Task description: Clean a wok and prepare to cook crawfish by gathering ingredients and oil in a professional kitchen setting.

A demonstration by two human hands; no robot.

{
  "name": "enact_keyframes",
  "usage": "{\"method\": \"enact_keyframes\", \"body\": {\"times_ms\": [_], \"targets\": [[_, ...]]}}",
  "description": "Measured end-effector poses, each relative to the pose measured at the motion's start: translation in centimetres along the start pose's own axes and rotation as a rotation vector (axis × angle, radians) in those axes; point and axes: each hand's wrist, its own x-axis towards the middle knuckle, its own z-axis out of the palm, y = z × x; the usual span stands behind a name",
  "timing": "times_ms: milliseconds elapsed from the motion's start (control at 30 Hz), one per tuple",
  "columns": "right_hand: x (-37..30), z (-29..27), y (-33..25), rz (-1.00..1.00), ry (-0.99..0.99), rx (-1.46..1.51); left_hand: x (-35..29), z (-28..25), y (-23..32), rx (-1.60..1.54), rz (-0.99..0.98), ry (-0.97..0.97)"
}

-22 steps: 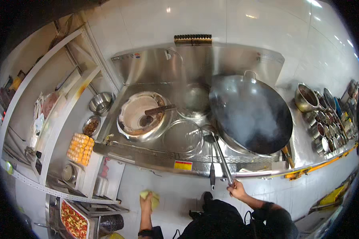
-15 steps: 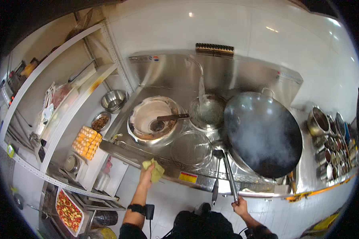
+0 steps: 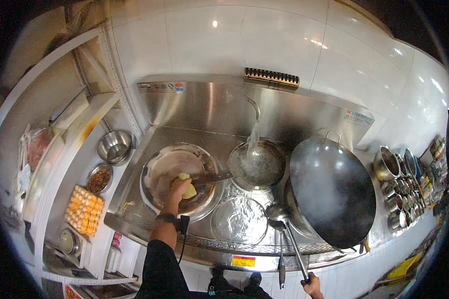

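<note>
The left hand (image 3: 178,188) is bent snugly around a yellow cloth (image 3: 189,191), with only a small gap in the grip; some of its fingers are hidden. It is over the round burner (image 3: 154,167) near the left edge of the worktop (image 3: 134,218). A brown handle (image 3: 213,177) runs from the cloth to the left rim of a pot (image 3: 239,183), near the worktop's back edge; I cannot tell if the cloth touches it. Water from a tap (image 3: 257,111) falls into the pot. The right hand (image 3: 312,286) is wrapped tight around the end of a long ladle (image 3: 296,251), just past the worktop's front edge. The ladle's bowl is up on the worktop, to the left of the big black wok (image 3: 341,204). A tool with a black grip (image 3: 282,275) hangs past the front edge beside the ladle. The wok sits toward the right edge, with pale steam inside it.
</note>
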Motion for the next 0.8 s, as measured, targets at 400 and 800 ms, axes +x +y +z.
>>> {"method": "enact_keyframes", "body": {"times_ms": [400,800], "targets": [[0.7,0.9,-1.9,0.040,0.054,-0.101,-14.8,10.0,-0.3,-1.452,-0.875,-0.884],[2.1,-0.9,-1.5,-0.067,-0.051,-0.013,-15.4,11.6,3.8,-0.737,-0.147,-0.267]]}}
